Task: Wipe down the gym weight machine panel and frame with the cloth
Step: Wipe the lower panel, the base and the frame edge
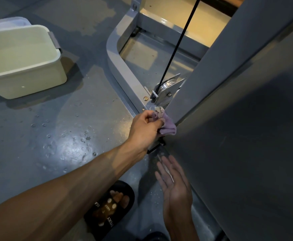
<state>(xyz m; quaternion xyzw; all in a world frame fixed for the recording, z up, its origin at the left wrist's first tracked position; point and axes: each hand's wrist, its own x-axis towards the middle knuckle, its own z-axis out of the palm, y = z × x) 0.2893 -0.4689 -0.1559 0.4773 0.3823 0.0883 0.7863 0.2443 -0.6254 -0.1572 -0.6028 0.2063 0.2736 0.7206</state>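
Observation:
My left hand [145, 126] grips a bunched purple cloth [167, 126] and presses it against the foot of the grey machine panel [237, 127], where the panel meets the grey base frame [125, 72]. Just above the cloth sit a metal pulley [168, 88] and a black cable [178, 42] running up from it. My right hand [174, 185] hangs lower down beside the panel, palm up, fingers straight, holding nothing.
A pale green plastic tub [24, 66] holding water stands on the floor at the left. The grey floor [69, 141] is wet with droplets. A foot in a black slipper [112, 206] is below my arms.

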